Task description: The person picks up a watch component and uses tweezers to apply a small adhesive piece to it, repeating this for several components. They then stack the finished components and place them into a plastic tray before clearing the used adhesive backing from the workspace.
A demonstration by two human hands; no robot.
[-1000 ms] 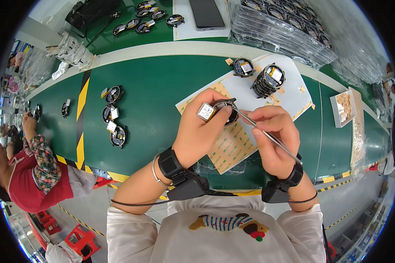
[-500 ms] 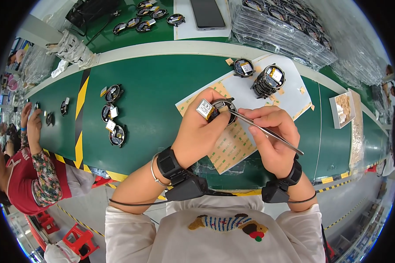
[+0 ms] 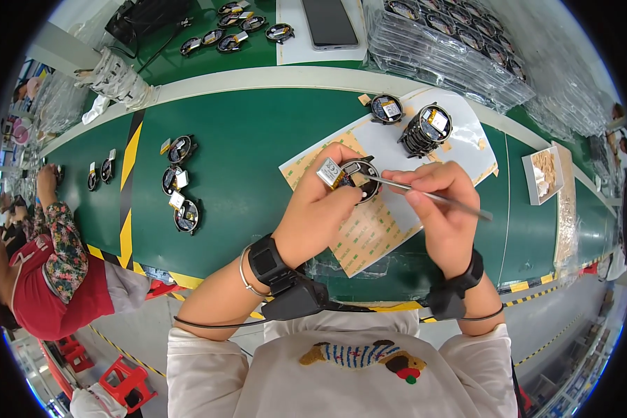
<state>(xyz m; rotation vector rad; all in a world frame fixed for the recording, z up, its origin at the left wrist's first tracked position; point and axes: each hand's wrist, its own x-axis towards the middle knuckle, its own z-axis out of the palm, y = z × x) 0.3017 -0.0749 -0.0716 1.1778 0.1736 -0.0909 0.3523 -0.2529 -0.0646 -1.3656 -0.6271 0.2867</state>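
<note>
My left hand (image 3: 319, 202) grips an open round watch case (image 3: 370, 167), thumb across its near side. A silver battery (image 3: 329, 171) with yellow tape stands out of the case at its left. My right hand (image 3: 444, 202) is closed on metal tweezers (image 3: 425, 194), whose tips reach into the case. Underneath lies a sheet of tan adhesive pieces (image 3: 369, 233) on white backing. Beyond my hands stand a stack of watch cases (image 3: 416, 138) and one single watch case (image 3: 386, 109).
Several watch cases (image 3: 186, 215) lie to the left, more (image 3: 231, 42) on the back shelf near a phone (image 3: 329, 24). Stacked clear trays (image 3: 446, 52) stand at the back right. A small white box (image 3: 543, 175) sits at right. A co-worker (image 3: 56, 258) works at far left.
My right hand and the tweezers have shifted slightly right, and the tweezers lie flatter. The held watch case has tilted a little. At far left, the co-worker's arm has moved and another case lies there.
</note>
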